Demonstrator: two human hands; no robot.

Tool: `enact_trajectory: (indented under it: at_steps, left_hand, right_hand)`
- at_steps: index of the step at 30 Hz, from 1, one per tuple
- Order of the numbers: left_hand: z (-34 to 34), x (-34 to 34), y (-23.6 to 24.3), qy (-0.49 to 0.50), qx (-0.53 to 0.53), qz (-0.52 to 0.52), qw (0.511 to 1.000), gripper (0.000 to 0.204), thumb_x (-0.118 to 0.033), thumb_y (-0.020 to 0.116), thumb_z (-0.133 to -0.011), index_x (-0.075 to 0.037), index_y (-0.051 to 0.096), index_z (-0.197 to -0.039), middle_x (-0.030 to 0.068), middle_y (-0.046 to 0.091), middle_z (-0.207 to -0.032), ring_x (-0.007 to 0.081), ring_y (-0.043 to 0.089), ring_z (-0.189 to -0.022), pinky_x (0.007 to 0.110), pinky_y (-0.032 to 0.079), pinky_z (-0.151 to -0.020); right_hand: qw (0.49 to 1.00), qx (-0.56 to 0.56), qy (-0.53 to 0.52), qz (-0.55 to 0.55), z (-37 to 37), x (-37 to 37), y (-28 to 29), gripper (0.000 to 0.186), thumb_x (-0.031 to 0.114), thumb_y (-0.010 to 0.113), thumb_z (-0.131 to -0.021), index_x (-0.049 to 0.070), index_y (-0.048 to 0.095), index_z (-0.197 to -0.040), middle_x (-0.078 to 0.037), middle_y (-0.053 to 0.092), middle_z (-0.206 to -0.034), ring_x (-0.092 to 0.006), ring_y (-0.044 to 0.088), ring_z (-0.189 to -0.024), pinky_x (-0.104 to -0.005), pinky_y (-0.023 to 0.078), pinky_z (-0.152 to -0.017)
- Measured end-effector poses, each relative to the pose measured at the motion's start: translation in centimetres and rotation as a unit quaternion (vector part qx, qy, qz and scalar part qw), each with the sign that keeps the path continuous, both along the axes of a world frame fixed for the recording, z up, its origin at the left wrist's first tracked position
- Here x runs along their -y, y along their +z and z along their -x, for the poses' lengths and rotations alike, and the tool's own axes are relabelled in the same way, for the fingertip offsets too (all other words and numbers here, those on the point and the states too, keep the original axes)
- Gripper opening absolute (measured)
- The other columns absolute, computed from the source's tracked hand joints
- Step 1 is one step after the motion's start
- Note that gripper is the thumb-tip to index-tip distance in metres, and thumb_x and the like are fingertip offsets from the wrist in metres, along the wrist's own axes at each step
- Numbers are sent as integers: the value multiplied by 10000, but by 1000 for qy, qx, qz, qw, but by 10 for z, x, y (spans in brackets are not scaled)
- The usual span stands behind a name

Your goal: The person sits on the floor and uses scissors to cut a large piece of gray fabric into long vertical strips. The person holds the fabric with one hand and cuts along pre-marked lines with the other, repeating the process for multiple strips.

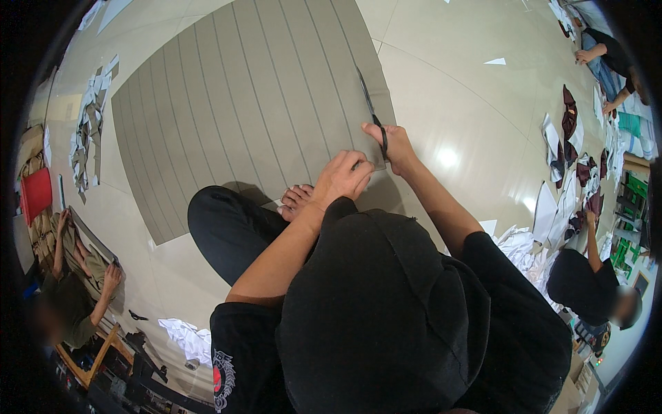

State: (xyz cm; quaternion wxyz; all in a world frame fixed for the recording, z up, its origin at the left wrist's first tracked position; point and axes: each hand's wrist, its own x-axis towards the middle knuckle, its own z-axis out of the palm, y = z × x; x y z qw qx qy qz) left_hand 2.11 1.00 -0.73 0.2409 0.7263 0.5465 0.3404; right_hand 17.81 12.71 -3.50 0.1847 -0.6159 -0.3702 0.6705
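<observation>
A large grey-brown sheet (227,103) with dark parallel lines lies spread on the floor before me. My right hand (398,148) is closed round the black handles of a pair of scissors (372,110). Their long blades point away from me, along the line nearest the sheet's right edge. Just left of the scissors, my left hand (345,176) is curled at the sheet's near edge, its fingers closed on it. A small dark spot shows between those fingers, too small to name. My bare foot (296,200) rests at the near edge, beside the left wrist.
Grey and white scraps (89,131) lie at the left, and dark red and white pieces (572,172) at the right. Crumpled white paper (524,252) is near my right arm. Co-workers sit at the left (76,290) and right (586,283). A red object (36,195) stands far left.
</observation>
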Motion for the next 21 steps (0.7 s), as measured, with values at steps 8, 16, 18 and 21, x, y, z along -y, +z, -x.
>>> enact_trajectory:
  at_steps: [8,16,18,21]
  left_hand:
    - [0,1,0,-11,-6,14,1000,160,-118,743,-914,-94,696,-1064,69,609,-1108,285,615,-1035,404,541,-868]
    - [2,2,-2,-14,-5,19,1000,169,-117,745,-910,-95,699,-1071,67,610,-1109,289,615,-1037,405,541,-870]
    - [2,2,-2,-14,-6,20,1000,169,-116,744,-910,-94,699,-1071,69,611,-1108,290,615,-1038,405,540,-871]
    - [2,2,-1,-15,0,18,1000,167,-112,743,-911,-93,700,-1070,72,610,-1106,293,614,-1042,405,540,-872]
  right_hand:
    - [1000,10,6,8,3,-9,3,441,429,851,-829,51,631,-776,40,445,-654,-100,382,-565,-334,251,-496]
    - [1000,-1,2,-6,8,-7,8,467,440,853,-831,11,671,-816,32,478,-666,-99,393,-569,-324,257,-492]
    - [1000,-6,-11,6,9,-7,9,438,418,876,-824,49,646,-773,64,443,-632,-72,341,-543,-303,218,-499]
    - [1000,5,5,-3,4,-9,0,461,426,855,-832,-2,684,-827,23,495,-665,-103,418,-566,-329,283,-481]
